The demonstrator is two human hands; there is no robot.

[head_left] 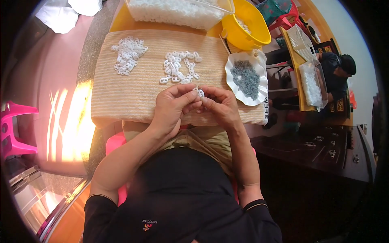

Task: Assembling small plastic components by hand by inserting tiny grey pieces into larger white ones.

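Over the near edge of a beige striped cloth point(133, 95), my two hands meet in front of my body. A small white plastic piece with oval holes point(200, 93) is pinched between the fingertips. My left hand point(175, 104) is closed on its left side, and my right hand point(222, 106) grips it from the right. Fingers partly cover the piece. Just beyond lies a loose cluster of similar white pieces point(175, 67). A denser heap of white pieces point(127, 56) sits farther left. To the right, a white wavy-rimmed dish point(229, 69) holds many tiny grey parts point(245, 81).
At the back stand a clear tub point(221, 12) of white pieces and a yellow basin point(253, 40). A pink stool point(16, 127) is on the floor at left. Another person point(338, 77) sits at right by a second white-filled tub point(311, 87). A dark panel point(308, 148) lies at lower right.
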